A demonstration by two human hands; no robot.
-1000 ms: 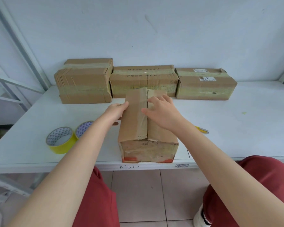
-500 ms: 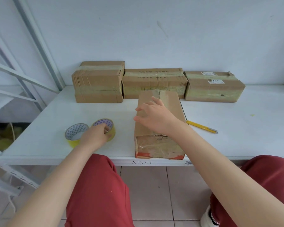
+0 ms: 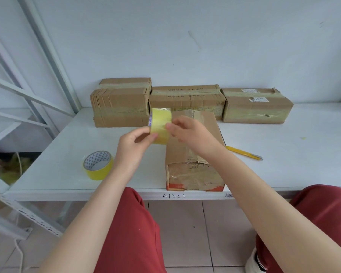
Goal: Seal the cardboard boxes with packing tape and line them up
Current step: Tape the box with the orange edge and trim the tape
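Roll (image 3: pixel 160 125) of yellow tape is up in the air at the centre of the frame, above the far left corner of the open box (image 3: pixel 195 174). The left hand (image 3: pixel 132 148) grips it from below, fingers curled round its lower edge. The right hand (image 3: pixel 195 136) meets it from the right, thumb and forefinger pinching at the outer wrap. Whether they have the loose end cannot be told.

The box lies on the white surface (image 3: pixel 293 154) directly under the right forearm. Its near end sits at the front edge. Its long axis runs away from the person toward the upper part of the frame, and so does the seam between its top flaps, which carries no fresh yellow tape. The roll's broad face is turned toward the camera, so its axis runs roughly along that seam rather than across it.

My judgement is that the step in hand is finding and peeling the tape end. The coming move then turns on this: the strip must be drawn along the seam, far end to near or the reverse, with the roll turned to unwind that way. The right hand is the one over the box.

Three taped boxes stand in a row along the wall: left (image 3: pixel 120 103), middle (image 3: pixel 187 97) and right (image 3: pixel 256 107). A spare roll (image 3: pixel 97 165) lies flat at lower left, and a yellow knife (image 3: pixel 243 153) lies just right of the box.
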